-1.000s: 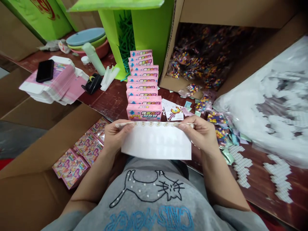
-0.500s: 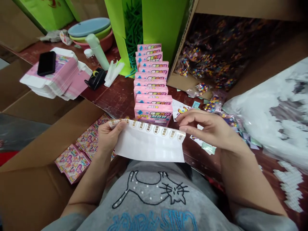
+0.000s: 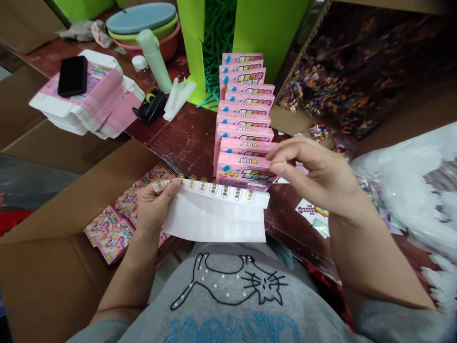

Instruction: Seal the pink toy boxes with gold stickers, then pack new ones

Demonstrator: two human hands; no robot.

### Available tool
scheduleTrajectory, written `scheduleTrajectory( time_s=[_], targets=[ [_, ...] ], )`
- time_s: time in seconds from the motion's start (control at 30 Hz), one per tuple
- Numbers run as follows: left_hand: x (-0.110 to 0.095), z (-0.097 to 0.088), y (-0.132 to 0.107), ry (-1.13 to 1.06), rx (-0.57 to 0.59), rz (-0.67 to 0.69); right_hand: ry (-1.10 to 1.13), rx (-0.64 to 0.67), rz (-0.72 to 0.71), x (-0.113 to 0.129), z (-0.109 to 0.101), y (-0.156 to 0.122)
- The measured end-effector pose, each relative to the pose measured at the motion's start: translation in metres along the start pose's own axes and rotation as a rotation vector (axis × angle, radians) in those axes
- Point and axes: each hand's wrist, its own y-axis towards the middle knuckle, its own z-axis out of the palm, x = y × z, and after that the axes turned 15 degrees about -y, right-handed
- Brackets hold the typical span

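Observation:
My left hand (image 3: pixel 157 202) pinches the left end of a white sticker sheet (image 3: pixel 214 216) between thumb and fingers. A row of clear oval stickers (image 3: pixel 225 191) with gold-brown lettering runs along its folded top edge, and the right end of that row is bare. Over the front of a line of pink boxes (image 3: pixel 246 166), my right hand (image 3: pixel 314 174) is raised with thumb and forefinger pinched together. The row's end sticker has left the sheet and appears to be in this pinch, though it hardly shows. The fingertips overlap the nearest box; contact cannot be made out.
Left of me stands an open carton (image 3: pixel 46 257) with patterned boxes (image 3: pixel 110 233). Beyond lie flat pink cartons (image 3: pixel 100 105) under a phone (image 3: pixel 72 76), a tape dispenser (image 3: pixel 152 105) and a green bottle (image 3: pixel 155 59). A carton of bead bags (image 3: pixel 321 95) stands right.
My right hand has moved up from the sheet's right corner to the front pink box. The sticker at that corner has come off. The view has shifted, and my left hand keeps its hold.

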Motion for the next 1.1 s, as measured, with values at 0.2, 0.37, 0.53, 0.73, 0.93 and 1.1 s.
scheduleTrajectory(
  time_s=[0.2, 0.37, 0.53, 0.73, 0.93, 1.1],
  targets=[
    [0.002, -0.002, 0.004, -0.002, 0.004, -0.023, -0.348, 0.175, -0.076, -0.014, 0.027, 0.027],
    [0.007, -0.002, 0.013, 0.005, 0.013, -0.028, -0.515, 0.142, -0.075, -0.023, 0.032, 0.024],
    [0.007, 0.007, 0.025, -0.015, 0.021, -0.002, -0.442, 0.143, -0.12, -0.018, 0.017, 0.018],
    [0.001, 0.025, 0.031, -0.01, 0.054, -0.059, -0.112, 0.111, -0.198, -0.002, -0.003, 0.025],
    [0.002, 0.024, 0.033, -0.035, 0.104, -0.095, -0.359, 0.122, -0.13, -0.033, 0.016, 0.052],
    [0.003, 0.021, 0.039, -0.031, 0.109, -0.1, -0.528, 0.072, -0.1, -0.049, 0.029, 0.053]
  ],
)
